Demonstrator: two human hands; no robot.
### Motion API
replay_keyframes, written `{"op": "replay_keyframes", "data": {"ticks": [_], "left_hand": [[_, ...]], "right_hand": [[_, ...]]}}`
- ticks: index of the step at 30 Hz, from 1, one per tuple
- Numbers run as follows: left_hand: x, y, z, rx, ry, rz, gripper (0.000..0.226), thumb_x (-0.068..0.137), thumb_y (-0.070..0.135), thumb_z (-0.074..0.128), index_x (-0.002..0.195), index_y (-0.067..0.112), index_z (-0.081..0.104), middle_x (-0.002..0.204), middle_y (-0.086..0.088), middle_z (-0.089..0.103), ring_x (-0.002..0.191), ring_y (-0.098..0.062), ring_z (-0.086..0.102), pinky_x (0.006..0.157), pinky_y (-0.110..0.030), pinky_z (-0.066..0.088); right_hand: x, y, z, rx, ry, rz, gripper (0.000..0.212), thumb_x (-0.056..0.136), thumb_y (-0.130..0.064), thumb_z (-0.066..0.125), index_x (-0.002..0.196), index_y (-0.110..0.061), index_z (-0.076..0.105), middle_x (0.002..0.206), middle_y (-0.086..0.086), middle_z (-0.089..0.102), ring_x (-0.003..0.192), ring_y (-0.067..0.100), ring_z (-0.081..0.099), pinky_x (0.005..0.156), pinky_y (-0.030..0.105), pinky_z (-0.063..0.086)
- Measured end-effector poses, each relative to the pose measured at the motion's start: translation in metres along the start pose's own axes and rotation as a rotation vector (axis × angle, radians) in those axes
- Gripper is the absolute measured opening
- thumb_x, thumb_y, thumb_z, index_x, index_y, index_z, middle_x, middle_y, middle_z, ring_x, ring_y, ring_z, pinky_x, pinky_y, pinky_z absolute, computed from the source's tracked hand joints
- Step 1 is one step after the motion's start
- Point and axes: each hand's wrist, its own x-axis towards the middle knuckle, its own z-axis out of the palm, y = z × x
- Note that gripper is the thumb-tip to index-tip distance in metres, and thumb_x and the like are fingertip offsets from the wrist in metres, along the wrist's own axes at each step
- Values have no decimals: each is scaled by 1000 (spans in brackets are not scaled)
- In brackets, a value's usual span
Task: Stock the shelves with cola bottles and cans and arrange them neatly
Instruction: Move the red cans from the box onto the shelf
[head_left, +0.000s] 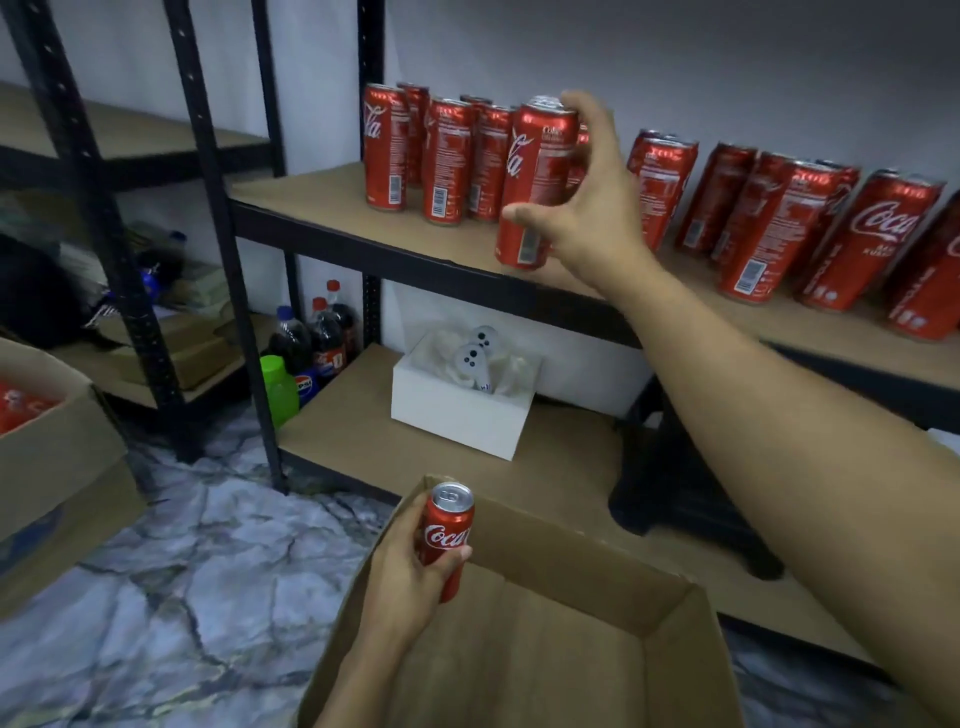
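Note:
Tall red cola cans stand in two groups on the upper shelf (322, 195): one group at the left (441, 161) and a leaning row at the right (779, 223). My right hand (587, 208) reaches up to the shelf's front edge and grips one cola can (535, 176), thumb low across its front and fingers at its top; the can tilts slightly. My left hand (410, 571) holds a shorter-looking cola can (447, 535) upright over the open cardboard box (545, 649) in front of me. The box looks empty inside.
A white box (457, 415) with white objects sits on the lower shelf (337, 415). Cola and Pepsi bottles (322, 343) and a green-capped container (278, 384) stand on the floor by the black shelf post (244, 312). Another carton with red cans (47, 426) is at left.

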Motion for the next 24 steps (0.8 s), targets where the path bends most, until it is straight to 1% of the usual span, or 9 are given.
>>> {"op": "replay_keyframes", "data": {"ticks": [5, 7, 10, 14, 16, 18, 21, 22, 24], "left_hand": [[-10, 4, -10, -40, 14, -44, 79, 74, 28, 87, 134, 60, 46, 123, 24, 63, 109, 0, 64, 82, -45, 61], [-11, 1, -13, -43, 23, -55, 77, 73, 28, 87, 130, 63, 48, 120, 25, 65, 108, -2, 65, 85, -43, 60], [-11, -4, -18, -52, 32, -59, 79, 72, 25, 87, 133, 59, 49, 120, 20, 68, 109, -6, 67, 94, -42, 57], [-7, -8, -20, -49, 47, -53, 78, 72, 20, 87, 134, 53, 53, 121, 17, 68, 110, -7, 67, 95, -39, 57], [-6, -9, -21, -45, 57, -43, 76, 73, 19, 87, 134, 50, 54, 120, 18, 69, 110, -7, 67, 95, -38, 57], [-4, -7, -21, -52, 51, -43, 75, 73, 21, 87, 134, 49, 54, 119, 19, 69, 109, -6, 67, 94, -38, 57], [-1, -4, -20, -75, 78, -67, 75, 71, 24, 89, 132, 51, 55, 118, 14, 70, 107, -5, 68, 93, -40, 57], [-1, 1, -19, -88, 95, -76, 75, 71, 23, 89, 131, 51, 55, 118, 11, 70, 105, -6, 68, 92, -39, 58], [-1, 14, -18, -130, 134, -97, 73, 72, 21, 89, 129, 51, 55, 116, 7, 69, 103, -10, 69, 90, -39, 58]], "right_hand": [[47, 20, 31, 52, -28, 123, 99, 73, -11, 88, 151, -33, 32, 147, -1, 46, 130, 17, 52, 104, 48, 51], [54, 29, 42, 35, -29, 142, 100, 74, -11, 88, 152, -35, 31, 150, 1, 45, 134, 21, 50, 106, 52, 49], [62, 39, 53, 23, -21, 159, 103, 76, -12, 86, 155, -36, 26, 152, 1, 42, 138, 23, 47, 109, 54, 46], [61, 44, 57, -55, -43, 162, 113, 79, -19, 85, 160, -33, 8, 156, 3, 38, 142, 23, 43, 114, 54, 39], [51, 49, 54, -150, -78, 152, 113, 80, -26, 85, 161, -30, 6, 157, 3, 39, 143, 24, 42, 115, 51, 36], [35, 55, 45, -322, -145, 113, 93, 85, -35, 80, 157, -26, 22, 153, 3, 44, 140, 24, 45, 114, 49, 39], [12, 69, 26, -615, -261, 3, 51, 96, -48, 61, 140, -24, 50, 139, 4, 56, 125, 26, 56, 100, 47, 51], [7, 73, 20, -658, -294, -19, 45, 98, -51, 53, 134, -25, 56, 133, 4, 60, 119, 26, 58, 94, 45, 53], [1, 79, 9, -695, -347, -17, 47, 99, -61, 40, 126, -29, 62, 123, 5, 64, 109, 27, 61, 87, 45, 54]]}}
